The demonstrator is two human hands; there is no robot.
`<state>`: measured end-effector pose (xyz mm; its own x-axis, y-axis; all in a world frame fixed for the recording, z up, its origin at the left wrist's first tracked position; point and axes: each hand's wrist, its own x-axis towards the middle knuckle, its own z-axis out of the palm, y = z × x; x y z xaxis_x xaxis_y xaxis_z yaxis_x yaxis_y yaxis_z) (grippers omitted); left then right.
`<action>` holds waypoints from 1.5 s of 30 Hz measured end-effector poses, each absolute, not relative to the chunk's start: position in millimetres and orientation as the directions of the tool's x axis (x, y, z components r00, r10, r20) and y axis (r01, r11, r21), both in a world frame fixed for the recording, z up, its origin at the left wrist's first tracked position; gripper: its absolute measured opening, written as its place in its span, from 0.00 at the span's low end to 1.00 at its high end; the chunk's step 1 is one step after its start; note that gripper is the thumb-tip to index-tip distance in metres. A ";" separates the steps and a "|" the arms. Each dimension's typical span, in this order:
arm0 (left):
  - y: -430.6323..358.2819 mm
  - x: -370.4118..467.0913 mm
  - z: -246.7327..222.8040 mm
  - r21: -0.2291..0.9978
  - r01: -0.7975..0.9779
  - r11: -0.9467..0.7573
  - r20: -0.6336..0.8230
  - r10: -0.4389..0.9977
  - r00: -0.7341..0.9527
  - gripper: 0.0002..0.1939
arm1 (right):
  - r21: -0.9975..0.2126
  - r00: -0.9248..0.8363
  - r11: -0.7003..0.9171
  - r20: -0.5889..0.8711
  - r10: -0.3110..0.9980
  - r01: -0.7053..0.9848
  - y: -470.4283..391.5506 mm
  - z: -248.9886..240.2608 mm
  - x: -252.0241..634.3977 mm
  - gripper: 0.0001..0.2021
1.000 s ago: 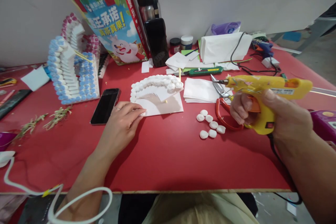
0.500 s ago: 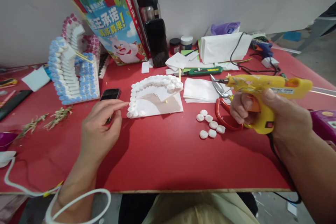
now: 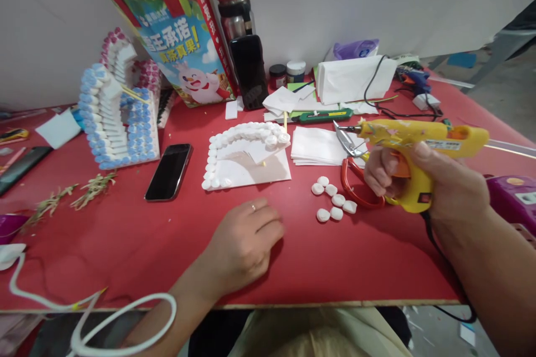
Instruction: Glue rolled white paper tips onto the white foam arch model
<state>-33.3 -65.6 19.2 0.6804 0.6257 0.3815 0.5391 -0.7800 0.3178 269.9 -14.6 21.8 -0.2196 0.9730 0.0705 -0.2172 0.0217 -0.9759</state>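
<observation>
My right hand (image 3: 422, 178) is wrapped round the yellow glue gun (image 3: 419, 134), its nozzle pointing left above red-handled pliers (image 3: 362, 187). My left hand (image 3: 251, 237) hovers at or rests on the red table, fingers curled together; whether anything is inside them is hidden. Beyond it lies a white board (image 3: 255, 170) with white round pieces along its left side and an arch of them over the top. Several loose white pieces (image 3: 337, 199) are grouped between my left hand and the pliers.
A phone (image 3: 170, 173) lies left of the board. Blue and white model (image 3: 140, 134), carton bag (image 3: 188, 50), upright black phone (image 3: 250, 70) and steel flask (image 3: 232, 5) stand behind. White sheets (image 3: 320, 145) and a green cutter (image 3: 324, 116) are right of the board. A white cable (image 3: 125, 351) loops near my left forearm.
My left hand has moved right and nearer the table's front edge, away from the board's left side, uncovering the phone. The view has shifted slightly; my right hand still holds the glue gun.
</observation>
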 end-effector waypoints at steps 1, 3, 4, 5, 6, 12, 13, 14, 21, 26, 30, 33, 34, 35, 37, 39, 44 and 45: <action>-61.6 -24.8 19.4 0.359 0.553 -0.752 0.383 0.659 0.648 0.16 | -0.975 -0.215 0.022 0.071 0.974 -0.223 -14.1 21.7 270.1 0.17; -51.3 -10.1 20.5 0.444 0.581 -0.682 0.373 0.730 0.572 0.16 | -0.973 -0.217 0.020 0.071 0.973 -0.232 -13.0 21.3 271.2 0.17; -45.5 -3.7 21.2 0.482 0.585 -0.652 0.367 0.757 0.541 0.17 | -0.971 -0.225 0.017 0.071 0.972 -0.237 -12.5 21.1 271.9 0.17; -39.7 2.3 21.8 0.513 0.580 -0.633 0.360 0.772 0.523 0.17 | -0.971 -0.235 0.014 0.072 0.969 -0.240 -12.1 21.0 272.8 0.17; -34.1 7.9 22.3 0.531 0.573 -0.624 0.353 0.778 0.520 0.18 | -0.970 -0.246 0.011 0.073 0.966 -0.242 -11.8 20.8 273.6 0.18; -16.5 33.0 21.7 0.603 0.563 -0.566 0.185 0.785 0.591 0.11 | -0.964 -0.197 0.029 0.084 0.977 -0.266 -11.4 20.0 276.2 0.17; -15.8 35.3 20.7 0.610 0.586 -0.533 0.143 0.802 0.580 0.09 | -0.962 -0.202 0.034 0.091 0.975 -0.272 -11.1 19.8 276.4 0.17; -15.3 37.0 19.2 0.612 0.612 -0.501 0.110 0.820 0.562 0.08 | -0.959 -0.219 0.035 0.100 0.971 -0.280 -10.7 19.4 276.6 0.18; -9.9 41.9 3.9 0.627 0.641 -0.443 0.062 0.849 0.525 0.01 | -0.944 -0.264 0.060 0.151 0.953 -0.324 -8.2 16.4 277.7 0.16; -11.4 39.0 2.6 0.765 0.544 -0.345 0.090 0.894 0.439 0.01 | -0.957 -0.273 0.040 0.122 0.954 -0.288 -9.8 18.3 276.3 0.16; -16.2 35.2 2.5 0.963 0.269 0.005 -0.083 0.957 0.279 0.07 | -0.980 -0.372 0.030 0.104 0.922 -0.198 -11.3 17.1 278.8 0.17; -17.2 33.2 0.0 0.976 0.019 0.216 -0.211 0.927 0.310 0.14 | -1.000 -0.426 0.020 0.023 0.904 -0.011 -12.8 15.1 282.0 0.18; -17.0 32.5 -1.2 0.967 -0.038 0.253 -0.228 0.919 0.321 0.15 | -0.998 -0.432 0.016 -0.011 0.902 0.059 -13.5 14.8 282.8 0.19; -16.6 31.8 -2.5 0.957 -0.085 0.276 -0.235 0.915 0.327 0.15 | -0.993 -0.428 0.011 -0.040 0.903 0.116 -14.1 14.5 283.5 0.19; -15.6 30.8 -4.7 0.938 -0.163 0.306 -0.238 0.910 0.340 0.15 | -0.984 -0.414 0.001 -0.073 0.907 0.176 -15.3 14.4 284.2 0.19; -14.8 30.8 -6.1 0.916 -0.236 0.326 -0.231 0.906 0.355 0.15 | -0.981 -0.404 0.001 -0.080 0.911 0.196 -15.8 14.0 284.7 0.20; -11.8 33.0 -6.9 0.880 -0.348 0.323 -0.204 0.919 0.336 0.14 | -0.977 -0.412 0.000 -0.090 0.907 0.214 -14.3 11.0 286.4 0.20; -10.6 32.7 -7.4 0.879 -0.355 0.319 -0.204 0.924 0.324 0.14 | -0.979 -0.419 -0.003 -0.091 0.903 0.205 -13.9 10.3 286.8 0.19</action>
